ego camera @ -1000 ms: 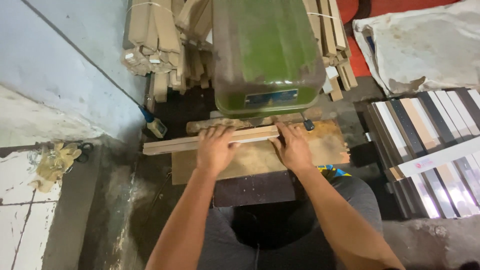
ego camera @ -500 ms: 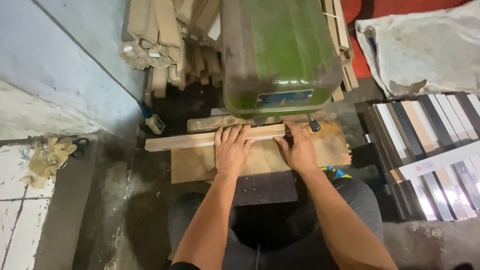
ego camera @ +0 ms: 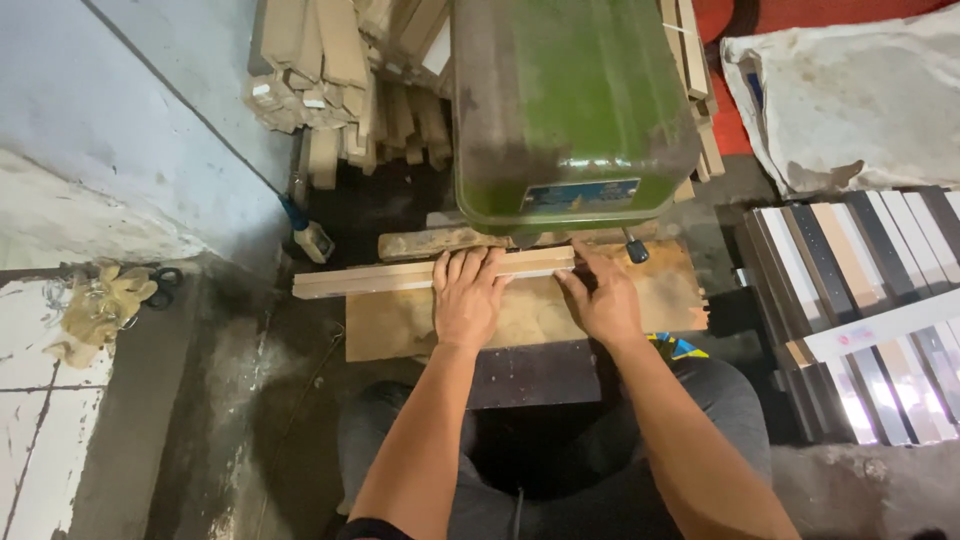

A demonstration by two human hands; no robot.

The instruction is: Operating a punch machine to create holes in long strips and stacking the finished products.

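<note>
Looking down from the head camera, the view took in the person's dark-trousered knees at the bottom, both forearms reaching forward. The left hand [ego camera: 468, 298] lay flat, fingers spread and pressed down on a long pale wooden strip [ego camera: 400, 278]. The right hand [ego camera: 603, 300] was curled against the strip's right end, fingertips on it, close under the machine. Neither hand was wrapped around the strip; both were pressing on it. The strip lay crosswise on a worn wooden surface [ego camera: 400, 330], its left end jutting out past the edge over the dark floor. Just behind it lay a rough brown wooden block [ego camera: 430, 242], and above that hung the green machine housing [ego camera: 570, 100], a small black knob [ego camera: 636, 250] at its lower right. Farther back, a stack of cut wooden pieces [ego camera: 330, 80] leaned by the blue-grey wall. Off right stood striped sample boards [ego camera: 860, 260]; off left lay a crumpled yellowish glove [ego camera: 100, 305].
</note>
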